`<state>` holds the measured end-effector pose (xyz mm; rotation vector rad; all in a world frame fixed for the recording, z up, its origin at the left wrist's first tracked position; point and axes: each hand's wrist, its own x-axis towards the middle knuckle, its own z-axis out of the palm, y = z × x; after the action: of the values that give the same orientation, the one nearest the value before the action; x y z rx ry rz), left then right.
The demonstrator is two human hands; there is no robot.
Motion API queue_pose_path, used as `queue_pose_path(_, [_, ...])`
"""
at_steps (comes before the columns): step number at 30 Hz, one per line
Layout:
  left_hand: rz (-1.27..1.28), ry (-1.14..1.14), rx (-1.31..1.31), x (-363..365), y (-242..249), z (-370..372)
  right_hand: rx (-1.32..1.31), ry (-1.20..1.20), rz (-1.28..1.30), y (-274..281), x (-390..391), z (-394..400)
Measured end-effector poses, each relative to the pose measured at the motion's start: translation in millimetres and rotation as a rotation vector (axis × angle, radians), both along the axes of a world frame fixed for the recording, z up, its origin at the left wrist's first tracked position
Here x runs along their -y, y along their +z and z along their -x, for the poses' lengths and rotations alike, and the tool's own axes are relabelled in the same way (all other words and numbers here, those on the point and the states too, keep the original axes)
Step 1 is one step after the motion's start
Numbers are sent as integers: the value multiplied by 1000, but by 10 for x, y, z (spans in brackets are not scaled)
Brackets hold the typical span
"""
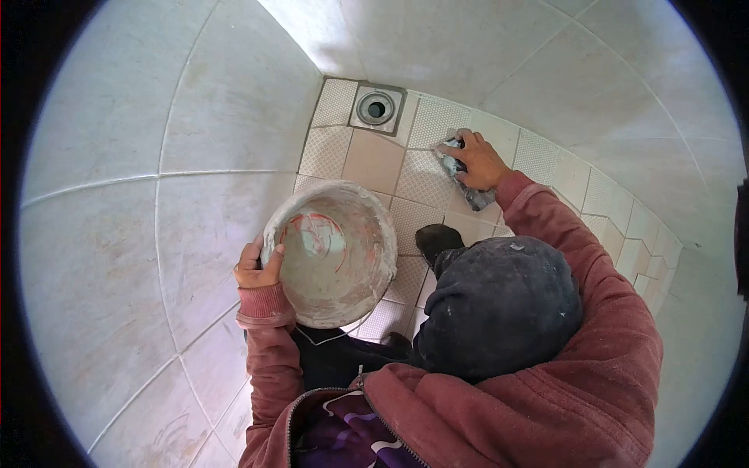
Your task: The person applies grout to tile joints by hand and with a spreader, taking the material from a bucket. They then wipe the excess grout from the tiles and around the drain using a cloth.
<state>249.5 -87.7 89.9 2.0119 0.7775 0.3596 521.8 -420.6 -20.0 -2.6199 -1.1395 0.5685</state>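
My left hand [262, 267] grips the left rim of a round bucket [376, 234], its thumb hooked over the edge. The bucket is caked with pale residue and tilted so that its inside faces me; red marks show on its bottom. On the right, my right hand [480, 162] is closed over a flat, grey, smeared pad [477, 196], pressing it against the patterned floor tiles [425, 173]. The pad looks like a folded rag or a sponge; I cannot tell which. Its middle is partly hidden under my fingers.
A square metal floor drain [378, 108] with a round opening lies in the far corner. Grey tiled walls rise on the left [226, 101] and along the far right side [593, 86]. My bent knee [499, 308] and dark shoe [438, 239] stand between bucket and right arm.
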Motion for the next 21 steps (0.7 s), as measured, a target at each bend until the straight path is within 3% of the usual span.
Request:
queue_pose_path(14, [-83,-2,8,-65,-40,102,-23,43,-269,-223,216,86])
queue_pose_path(16, [-44,27,24,-39,-20,105,-171,-198,-552,-255,159,38])
queue_pose_path(17, [-38,27,23,-22,-7,118,-171,-198,-546,-213,84,3])
queue_pose_path(19, [50,90,-17,16,23,168,-584,-620,-783,-64,-146,-102])
queue_pose_path(20, [55,90,-14,32,29,191,-779,-806,-782,174,-298,-147])
queue_pose_path(21, [31,87,-13,55,33,217,-779,-805,-777,123,-347,-248])
